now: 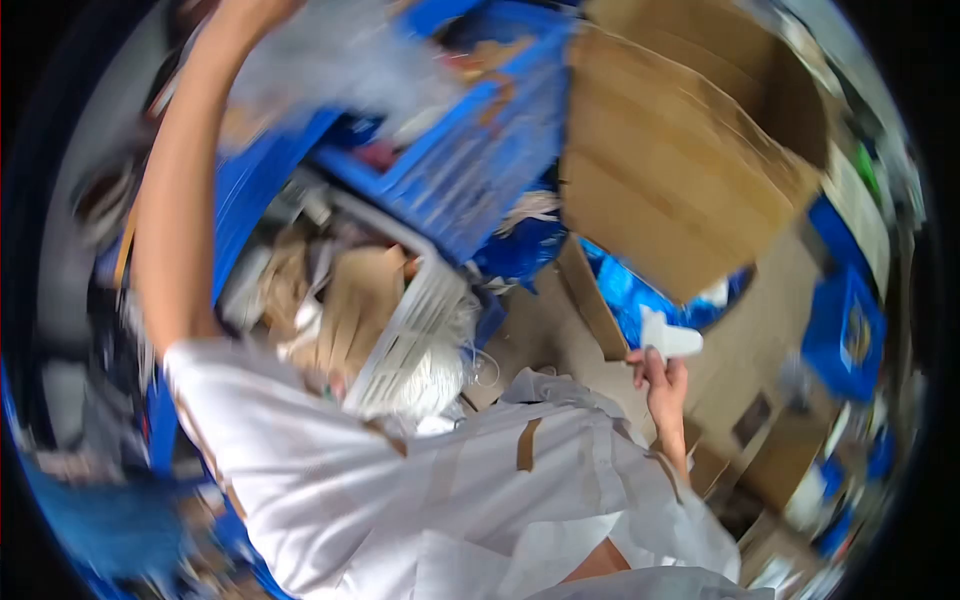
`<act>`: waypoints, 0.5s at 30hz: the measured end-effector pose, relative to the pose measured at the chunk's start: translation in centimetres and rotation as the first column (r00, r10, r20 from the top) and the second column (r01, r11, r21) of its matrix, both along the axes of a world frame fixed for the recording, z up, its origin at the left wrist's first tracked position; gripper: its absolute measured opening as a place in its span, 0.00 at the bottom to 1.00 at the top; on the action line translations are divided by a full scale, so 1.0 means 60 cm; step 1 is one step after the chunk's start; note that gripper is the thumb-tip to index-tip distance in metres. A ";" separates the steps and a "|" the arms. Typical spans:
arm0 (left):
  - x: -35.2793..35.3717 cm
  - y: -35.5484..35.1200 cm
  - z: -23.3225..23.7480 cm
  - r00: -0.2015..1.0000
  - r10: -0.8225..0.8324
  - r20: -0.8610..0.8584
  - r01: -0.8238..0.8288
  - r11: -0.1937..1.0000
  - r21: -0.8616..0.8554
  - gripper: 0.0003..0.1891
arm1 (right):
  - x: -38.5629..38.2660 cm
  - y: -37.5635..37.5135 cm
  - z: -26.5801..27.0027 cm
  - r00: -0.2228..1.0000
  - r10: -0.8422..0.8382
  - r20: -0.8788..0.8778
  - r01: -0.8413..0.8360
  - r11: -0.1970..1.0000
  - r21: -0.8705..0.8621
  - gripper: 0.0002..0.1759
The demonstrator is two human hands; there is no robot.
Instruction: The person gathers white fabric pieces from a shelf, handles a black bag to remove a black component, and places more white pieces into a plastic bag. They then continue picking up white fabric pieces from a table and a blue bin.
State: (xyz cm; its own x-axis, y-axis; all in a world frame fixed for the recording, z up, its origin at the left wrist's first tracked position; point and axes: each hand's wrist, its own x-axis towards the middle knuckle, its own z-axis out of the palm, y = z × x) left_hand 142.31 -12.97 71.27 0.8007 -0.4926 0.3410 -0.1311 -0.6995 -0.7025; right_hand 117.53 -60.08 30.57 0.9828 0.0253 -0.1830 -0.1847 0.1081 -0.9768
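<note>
In my right hand (660, 383) is a small white plastic piece (676, 341), a stubby block with a raised tab, pinched between thumb and fingers. It is held out in front of an open cardboard box with blue plastic (625, 290) inside. My left hand (262, 10) reaches to the top edge of the view, where its fingers are cut off. Beside it is a blurred clear plastic bag (330, 60), lying over a blue plastic crate (480, 150); whether the hand grips the bag, I cannot tell.
A large cardboard box (680, 160) stands open at the upper right. Near my body, a white crate (400, 330) holds brown cardboard scraps (360, 295). A blue bin (845, 335) sits at the far right. Mixed clutter lines both sides.
</note>
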 end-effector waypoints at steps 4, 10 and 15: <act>0.020 -0.022 -0.226 0.877 0.054 -0.478 -0.100 0.992 -0.071 0.13 | -0.005 -0.024 0.017 0.986 0.035 -0.163 -0.037 0.999 -0.013 0.17; 0.044 -0.084 -0.397 0.841 0.119 -0.527 -0.169 0.984 -0.048 0.14 | -0.021 -0.171 -0.029 0.995 -0.099 0.025 0.100 0.994 -0.036 0.11; -0.077 -0.425 -0.456 0.871 -0.324 -0.370 0.037 0.793 -0.608 0.14 | -0.048 -0.356 -0.069 0.954 -0.300 -0.013 0.300 0.954 0.018 0.12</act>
State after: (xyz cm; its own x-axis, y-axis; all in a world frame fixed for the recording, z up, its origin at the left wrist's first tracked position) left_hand 137.69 -38.48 43.88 0.8459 -0.4748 0.2429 -0.4850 -0.8743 -0.0202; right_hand 114.62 -81.45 26.44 0.9438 -0.2666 -0.1955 -0.1509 0.1789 -0.9722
